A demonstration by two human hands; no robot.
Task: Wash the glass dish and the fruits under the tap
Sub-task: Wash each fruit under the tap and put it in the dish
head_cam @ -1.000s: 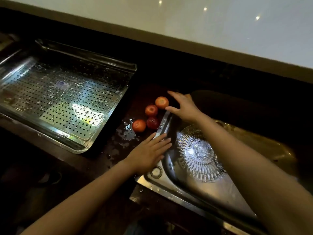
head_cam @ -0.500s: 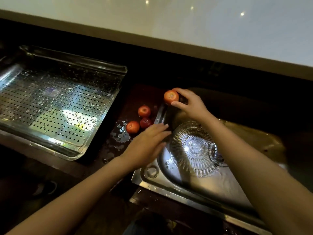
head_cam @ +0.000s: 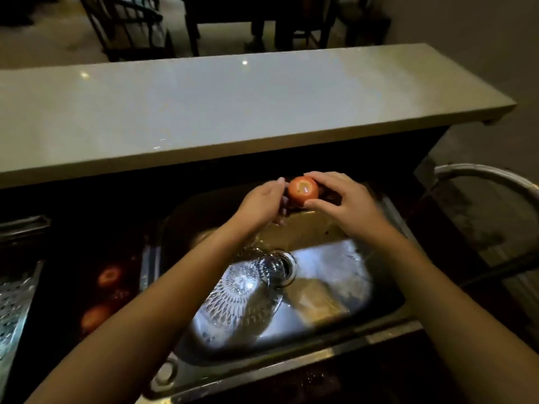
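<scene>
This is a home kitchen, open to a dining room. At the centre a rectangular stainless-steel sink (head_cam: 335, 263) is let into a dark, wet countertop (head_cam: 73, 246), with a round cut-glass dish (head_cam: 239, 298) in the basin by the drain. A curved grey metal tap (head_cam: 490, 176) arches in at 3 o'clock. A perforated steel draining tray (head_cam: 11, 304) sits at 9 o'clock, and round red-orange fruits (head_cam: 109, 275) lie between it and the sink. At 12 o'clock a raised pale stone bar top (head_cam: 233, 106) backs the sink, with dark wooden chairs (head_cam: 125, 27) and a dark table (head_cam: 248, 7) beyond.

Dim, blurred fruits (head_cam: 109, 275) — perhaps three
</scene>
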